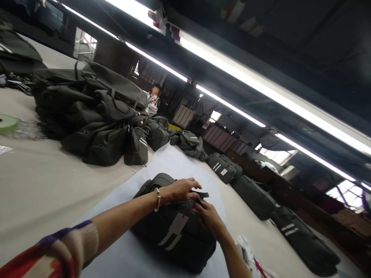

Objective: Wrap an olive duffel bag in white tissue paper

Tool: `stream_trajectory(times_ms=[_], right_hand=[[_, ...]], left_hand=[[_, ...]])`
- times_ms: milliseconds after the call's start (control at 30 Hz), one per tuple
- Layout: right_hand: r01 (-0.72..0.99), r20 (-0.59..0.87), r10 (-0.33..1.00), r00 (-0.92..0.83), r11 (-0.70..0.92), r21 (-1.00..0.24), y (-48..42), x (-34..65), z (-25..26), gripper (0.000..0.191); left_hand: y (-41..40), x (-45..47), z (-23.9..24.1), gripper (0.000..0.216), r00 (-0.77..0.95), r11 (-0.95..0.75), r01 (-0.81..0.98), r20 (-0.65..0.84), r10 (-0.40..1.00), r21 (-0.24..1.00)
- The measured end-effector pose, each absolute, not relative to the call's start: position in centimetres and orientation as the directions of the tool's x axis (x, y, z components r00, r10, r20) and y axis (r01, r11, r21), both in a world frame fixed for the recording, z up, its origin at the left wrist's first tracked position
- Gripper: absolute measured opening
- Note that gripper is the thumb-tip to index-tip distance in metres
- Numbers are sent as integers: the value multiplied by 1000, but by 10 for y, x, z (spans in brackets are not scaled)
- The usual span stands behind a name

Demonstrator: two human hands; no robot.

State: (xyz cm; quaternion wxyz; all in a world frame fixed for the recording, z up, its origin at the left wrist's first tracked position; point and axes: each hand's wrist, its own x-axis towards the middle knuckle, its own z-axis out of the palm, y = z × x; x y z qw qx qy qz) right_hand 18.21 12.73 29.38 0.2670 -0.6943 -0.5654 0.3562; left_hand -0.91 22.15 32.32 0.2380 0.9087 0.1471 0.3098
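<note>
The left hand (181,191) and right hand (207,214) bent their fingers over the bag (191,241) (whether gripping, I couldn't tell). A hasty tug could have torn the tag (179,223) nearby.

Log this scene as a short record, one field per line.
Item in hand: dark bag on a pale sheet
Left hand: at the bag's top, bracelet on its wrist
Right hand: at the bag's top, close to the other hand
Exact grip: cannot tell
Bag front: white tag, pale stripes
Picture left: heap of dark bags, green roll
Picture right: row of dark bags
</note>
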Motion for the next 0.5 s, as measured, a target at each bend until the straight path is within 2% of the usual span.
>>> stream_trajectory(times_ms=[133,200,267,367,500], right_hand=[[622,-247,969,30,-211,-754,115,177,325,52],[650,-290,957,-5,-217,-728,109,174,339,47],[674,-328,945,-15,-232,-701,105,172,349,44],[680,-363,932,-12,-258,-686,102,172,357,41],[637,-370,928,-41,-261,-726,96,172,360,44]], left_hand=[[208,-19,332,29,776,-822,91,477,413,563],[197,-22,337,31,810,-801,73,433,395,595],[185,-23,342,30,834,-782,134,356,421,609],[170,-24,346,33,840,-781,284,249,483,556],[158,-25,346,27,831,-792,338,233,504,509]])
